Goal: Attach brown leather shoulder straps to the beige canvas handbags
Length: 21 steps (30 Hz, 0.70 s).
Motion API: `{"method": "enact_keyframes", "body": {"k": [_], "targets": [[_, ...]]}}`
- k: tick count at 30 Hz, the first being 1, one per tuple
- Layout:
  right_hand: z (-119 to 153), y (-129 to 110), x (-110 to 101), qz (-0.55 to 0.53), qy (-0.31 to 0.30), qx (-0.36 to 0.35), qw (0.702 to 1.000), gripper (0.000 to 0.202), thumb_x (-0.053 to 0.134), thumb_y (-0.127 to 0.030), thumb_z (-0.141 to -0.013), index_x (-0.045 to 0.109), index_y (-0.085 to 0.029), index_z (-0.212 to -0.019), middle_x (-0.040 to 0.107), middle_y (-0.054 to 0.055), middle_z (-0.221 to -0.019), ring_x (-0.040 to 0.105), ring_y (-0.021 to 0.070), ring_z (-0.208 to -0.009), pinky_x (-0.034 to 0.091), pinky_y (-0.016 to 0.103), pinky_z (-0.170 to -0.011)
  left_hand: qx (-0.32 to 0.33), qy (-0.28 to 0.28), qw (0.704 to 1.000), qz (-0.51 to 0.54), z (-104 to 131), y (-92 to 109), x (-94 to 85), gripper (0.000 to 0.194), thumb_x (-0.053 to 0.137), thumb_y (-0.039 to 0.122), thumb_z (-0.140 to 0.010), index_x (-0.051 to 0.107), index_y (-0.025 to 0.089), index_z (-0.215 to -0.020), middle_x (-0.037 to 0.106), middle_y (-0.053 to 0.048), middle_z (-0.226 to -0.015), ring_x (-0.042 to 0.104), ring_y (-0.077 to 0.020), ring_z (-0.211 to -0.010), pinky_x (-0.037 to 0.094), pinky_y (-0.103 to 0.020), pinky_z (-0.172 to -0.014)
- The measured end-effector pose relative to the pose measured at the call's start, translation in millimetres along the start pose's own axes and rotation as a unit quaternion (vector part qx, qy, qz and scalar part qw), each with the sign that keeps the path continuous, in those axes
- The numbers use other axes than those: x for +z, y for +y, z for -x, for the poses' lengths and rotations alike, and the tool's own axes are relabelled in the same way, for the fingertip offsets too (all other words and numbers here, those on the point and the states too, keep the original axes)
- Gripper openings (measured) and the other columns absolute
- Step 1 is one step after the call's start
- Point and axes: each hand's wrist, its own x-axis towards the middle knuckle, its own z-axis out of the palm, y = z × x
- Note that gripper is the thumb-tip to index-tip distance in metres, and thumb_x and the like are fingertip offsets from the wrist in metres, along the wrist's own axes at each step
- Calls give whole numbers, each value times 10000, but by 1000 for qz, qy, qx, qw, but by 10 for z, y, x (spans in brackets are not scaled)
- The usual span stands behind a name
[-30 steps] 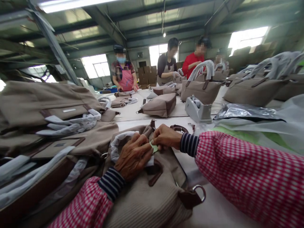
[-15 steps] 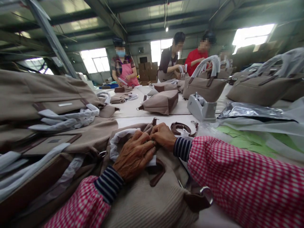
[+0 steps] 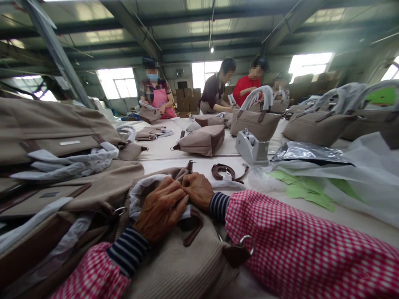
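Observation:
A taupe ribbed handbag [image 3: 190, 261] with brown trim lies on the table right in front of me. My left hand [image 3: 162, 209] rests on its upper part, fingers bent and pressed together beside the white-wrapped handle [image 3: 137, 195]. Close against those fingertips, my right hand [image 3: 198, 189] is closed in a pinch at the bag's top edge. What the fingertips grip is hidden by the hands themselves. A brown leather tab with a metal ring [image 3: 246, 245] sticks out at the bag's near right end. Beyond my right hand lies a coiled brown strap [image 3: 224, 172].
Stacked taupe bags [image 3: 62, 120] crowd the left side. A grey tape dispenser [image 3: 252, 147], green paper pieces [image 3: 304, 189] and clear plastic [image 3: 370, 170] lie to the right. Further off are a bag on its side [image 3: 202, 140], upright bags [image 3: 318, 120] and several people across the table.
The view has turned slightly right, so the scene sits further left. Both hands stay together at the bag's top. Across the table, the person in the pink apron now has a bag raised.

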Motion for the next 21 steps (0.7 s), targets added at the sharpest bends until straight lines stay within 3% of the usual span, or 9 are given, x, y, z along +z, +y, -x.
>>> {"method": "enact_keyframes", "body": {"k": [3,6,10,13,18,21], "targets": [[-42,42,3,-52,-15,16,998,80,726,-195,-751,736,-169,-676,689,26,-702,634,170,-761,450,259,-704,2,-4,1000,7,-4,-11,1,303,449,253,-1048,618,198,-802,647,-38,-899,528,-221,-919,430,-399,-875],[-51,35,-57,-92,-58,46,993,80,664,-111,-711,707,-158,-663,654,5,-625,628,142,-657,452,222,-594,11,-11,1000,27,-11,-13,-5,327,435,253,-1052,576,200,-763,629,-23,-850,524,-207,-864,413,-393,-880],[6,-28,-164,-148,-142,77,976,151,583,-93,-727,583,-164,-594,523,-42,-479,473,89,-425,356,195,-423,14,-16,998,57,-8,-14,-13,354,420,244,-1056,524,192,-722,579,-8,-779,499,-191,-801,380,-391,-872],[74,-29,-217,-183,-183,75,963,132,564,-81,-726,563,-168,-627,489,-60,-468,426,81,-386,308,194,-383,8,-16,997,69,3,-16,-20,360,427,249,-1050,497,187,-703,547,-7,-758,490,-191,-795,367,-382,-821],[150,78,-240,-213,-125,31,968,146,589,-51,-726,666,-145,-806,590,-40,-617,547,100,-534,404,195,-487,-2,-17,997,74,5,-4,-40,354,440,233,-1037,446,185,-686,530,0,-745,478,-180,-779,366,-384,-848],[170,156,-266,-187,-84,-3,979,181,600,-76,-767,740,-128,-870,598,-25,-617,535,115,-553,389,220,-512,-5,-19,997,81,-5,9,-53,360,449,220,-1028,422,185,-671,511,4,-722,466,-173,-763,364,-384,-857]]}}
